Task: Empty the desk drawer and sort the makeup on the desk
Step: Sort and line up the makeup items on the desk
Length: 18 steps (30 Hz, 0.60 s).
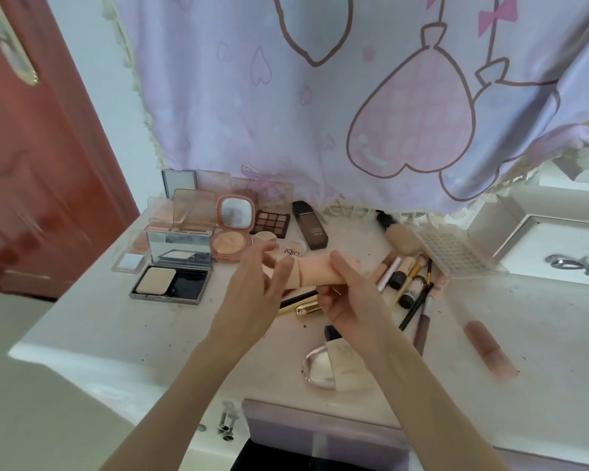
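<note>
Above the middle of the white desk (123,321) both hands hold a stack of peach makeup sponges (312,271). My right hand (349,297) grips the stack's right end, thumb on top. My left hand (257,287) pinches the left end with fingertips and thumb. Open powder compacts (172,266) and a round pink compact (233,229) lie at the back left, beside a brown eyeshadow palette (271,223). A dark foundation bottle (312,226) and a beige one (400,234) lie behind the hands. The purple drawer (320,433) sits below the desk's front edge.
Brushes, pencils and small tubes (407,282) lie in a heap right of the hands, by a clear lash tray (456,251). A pink tube (490,350) lies at the right, a shiny pink case (323,368) near the front edge. A printed cloth (320,96) hangs behind; a red door (31,164) stands left.
</note>
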Each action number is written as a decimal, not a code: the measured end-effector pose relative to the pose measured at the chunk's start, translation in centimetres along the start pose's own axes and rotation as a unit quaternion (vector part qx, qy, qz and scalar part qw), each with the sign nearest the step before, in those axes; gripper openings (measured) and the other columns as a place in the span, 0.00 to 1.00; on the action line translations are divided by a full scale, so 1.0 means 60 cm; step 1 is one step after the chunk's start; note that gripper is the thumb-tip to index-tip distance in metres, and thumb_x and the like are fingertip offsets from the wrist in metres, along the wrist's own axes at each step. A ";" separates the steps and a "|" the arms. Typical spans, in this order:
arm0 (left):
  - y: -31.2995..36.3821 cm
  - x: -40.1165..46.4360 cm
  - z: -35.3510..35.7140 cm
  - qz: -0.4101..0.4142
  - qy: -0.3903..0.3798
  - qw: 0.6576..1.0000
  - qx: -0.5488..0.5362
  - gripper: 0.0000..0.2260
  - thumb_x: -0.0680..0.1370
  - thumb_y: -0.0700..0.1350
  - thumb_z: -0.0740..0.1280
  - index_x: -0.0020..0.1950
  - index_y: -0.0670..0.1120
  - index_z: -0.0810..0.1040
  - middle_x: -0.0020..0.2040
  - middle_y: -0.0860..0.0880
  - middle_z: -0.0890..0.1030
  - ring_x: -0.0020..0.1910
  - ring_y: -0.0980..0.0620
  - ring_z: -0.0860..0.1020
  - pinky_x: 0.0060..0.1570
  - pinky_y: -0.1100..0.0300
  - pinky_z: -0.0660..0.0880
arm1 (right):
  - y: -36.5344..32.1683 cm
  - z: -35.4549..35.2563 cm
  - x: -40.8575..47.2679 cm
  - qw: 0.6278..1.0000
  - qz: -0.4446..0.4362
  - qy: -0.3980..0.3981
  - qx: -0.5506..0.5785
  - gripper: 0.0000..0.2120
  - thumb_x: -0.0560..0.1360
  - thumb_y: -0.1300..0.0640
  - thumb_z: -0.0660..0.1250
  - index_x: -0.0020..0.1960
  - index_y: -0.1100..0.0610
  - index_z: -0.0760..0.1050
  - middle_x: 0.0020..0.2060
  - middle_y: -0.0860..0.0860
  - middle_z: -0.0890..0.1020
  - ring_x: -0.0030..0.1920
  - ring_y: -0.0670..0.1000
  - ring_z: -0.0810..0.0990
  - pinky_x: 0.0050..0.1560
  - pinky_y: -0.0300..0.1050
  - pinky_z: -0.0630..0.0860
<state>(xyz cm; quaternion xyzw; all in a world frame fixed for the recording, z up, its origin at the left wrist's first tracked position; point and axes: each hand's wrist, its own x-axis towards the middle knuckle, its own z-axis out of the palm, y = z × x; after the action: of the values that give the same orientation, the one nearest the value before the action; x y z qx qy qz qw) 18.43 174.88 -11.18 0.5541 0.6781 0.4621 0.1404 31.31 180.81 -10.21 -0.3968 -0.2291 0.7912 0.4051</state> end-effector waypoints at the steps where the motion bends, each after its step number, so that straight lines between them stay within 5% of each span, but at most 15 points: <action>1: -0.006 -0.002 -0.008 0.040 -0.011 0.999 0.001 0.10 0.78 0.49 0.61 0.58 0.53 0.66 0.51 0.56 0.69 0.45 0.62 0.73 0.40 0.75 0.70 | 0.002 0.004 0.001 1.000 0.009 0.000 0.007 0.06 0.75 0.59 0.67 0.47 0.61 0.72 0.34 0.55 0.75 0.24 0.46 0.72 0.22 0.35 0.70; 4: -0.034 -0.007 -0.024 0.158 -0.058 0.985 0.026 0.16 0.73 0.43 0.68 0.58 0.52 0.68 0.58 0.55 0.66 0.57 0.70 0.65 0.51 0.77 0.67 | 0.010 0.013 0.007 1.000 0.020 -0.005 0.003 0.07 0.76 0.58 0.67 0.45 0.62 0.73 0.31 0.54 0.75 0.23 0.46 0.71 0.21 0.35 0.69; 6: -0.046 -0.010 -0.031 0.158 -0.060 0.985 0.040 0.14 0.72 0.41 0.68 0.56 0.47 0.72 0.58 0.52 0.68 0.56 0.71 0.66 0.51 0.77 0.67 | 0.016 0.017 0.010 0.999 0.030 -0.007 -0.014 0.07 0.75 0.58 0.67 0.44 0.62 0.74 0.28 0.54 0.74 0.22 0.46 0.71 0.20 0.35 0.69; 12: -0.038 -0.007 -0.051 0.050 -0.004 0.998 0.041 0.06 0.76 0.44 0.65 0.51 0.52 0.71 0.41 0.59 0.74 0.40 0.62 0.73 0.41 0.77 0.67 | 0.027 0.027 0.017 0.996 0.065 -0.023 -0.060 0.10 0.75 0.57 0.68 0.51 0.63 0.74 0.33 0.55 0.76 0.24 0.47 0.73 0.22 0.36 0.71; 18: -0.052 -0.008 -0.062 -0.050 0.072 0.996 -0.011 0.07 0.76 0.45 0.65 0.53 0.47 0.76 0.40 0.58 0.76 0.38 0.62 0.75 0.38 0.75 0.70 | 0.027 0.038 0.044 0.992 0.063 0.003 -0.111 0.16 0.74 0.58 0.69 0.58 0.64 0.72 0.35 0.56 0.76 0.26 0.48 0.73 0.22 0.36 0.71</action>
<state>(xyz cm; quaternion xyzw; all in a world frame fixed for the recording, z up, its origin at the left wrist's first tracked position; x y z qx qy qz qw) 14.08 172.81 -11.79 0.4832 0.7080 0.5007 0.1207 27.76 181.95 -11.14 -0.4552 -0.2890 0.7836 0.3087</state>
